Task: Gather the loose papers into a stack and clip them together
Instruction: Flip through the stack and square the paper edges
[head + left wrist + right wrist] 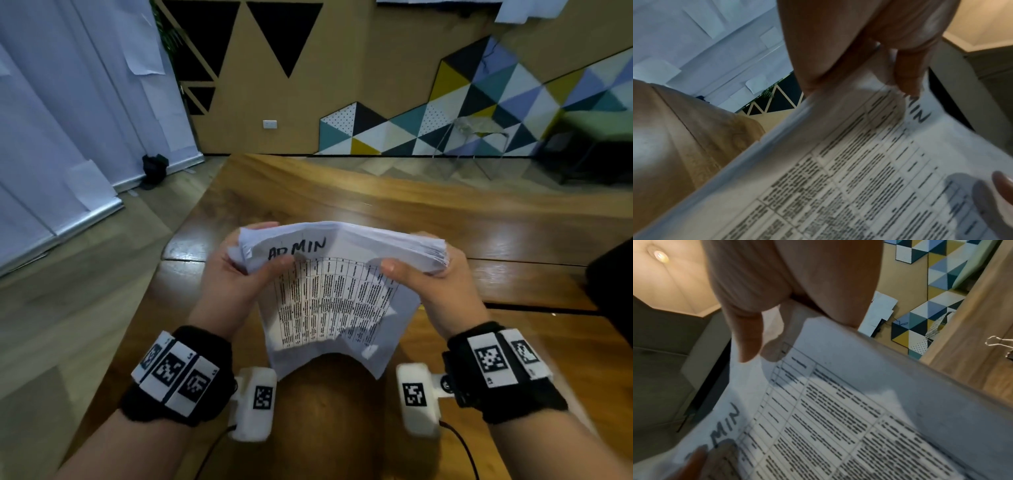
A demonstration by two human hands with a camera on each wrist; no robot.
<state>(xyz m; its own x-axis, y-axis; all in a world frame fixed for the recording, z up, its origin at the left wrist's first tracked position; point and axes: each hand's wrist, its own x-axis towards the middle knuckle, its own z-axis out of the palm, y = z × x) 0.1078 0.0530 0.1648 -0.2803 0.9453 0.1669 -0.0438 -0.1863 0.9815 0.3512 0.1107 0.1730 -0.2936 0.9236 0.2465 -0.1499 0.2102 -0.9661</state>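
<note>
Papers (pixel 337 291) gathered, held above table (pixel 376 205): left hand (pixel 239 274) and right hand (pixel 428 274) pinch the far edge; binder clip (pixel 1001 344) unattached.

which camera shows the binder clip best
The right wrist view: the binder clip lies on the wooden table at the frame's right edge, partly cut off. The head and left wrist views do not show it at all.

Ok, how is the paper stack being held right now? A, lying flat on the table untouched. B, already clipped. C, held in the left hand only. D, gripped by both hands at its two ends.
D: the left hand and right hand each grip an end of the paper stack, held above the table.
</note>
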